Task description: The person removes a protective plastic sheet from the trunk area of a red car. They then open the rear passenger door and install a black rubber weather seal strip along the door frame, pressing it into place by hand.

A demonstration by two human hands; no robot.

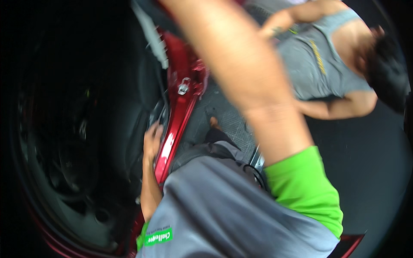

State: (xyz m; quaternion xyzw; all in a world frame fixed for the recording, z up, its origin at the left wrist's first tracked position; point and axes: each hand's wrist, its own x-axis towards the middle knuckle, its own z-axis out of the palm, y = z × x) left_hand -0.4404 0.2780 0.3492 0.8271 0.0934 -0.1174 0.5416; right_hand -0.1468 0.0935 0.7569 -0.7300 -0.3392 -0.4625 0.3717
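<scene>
My left hand (152, 142) is inside the edge of a red car door opening, by the dark trim next to the red painted sill (168, 148). Its fingers are blurred, and I cannot make out whether they grip anything. A metal latch striker (183, 87) is fixed to the red body panel (178, 56) ahead of that hand. My right arm (241, 64), in a green sleeve, reaches up across the picture and is smeared by motion. The right hand lies beyond the top edge.
Another person in a grey sleeveless top (314, 60) is close at the upper right, partly behind my right arm. To the left is the dark car interior (81, 142). A textured grey floor (234, 131) shows beyond my body, with a dark surface (357, 167) at the right.
</scene>
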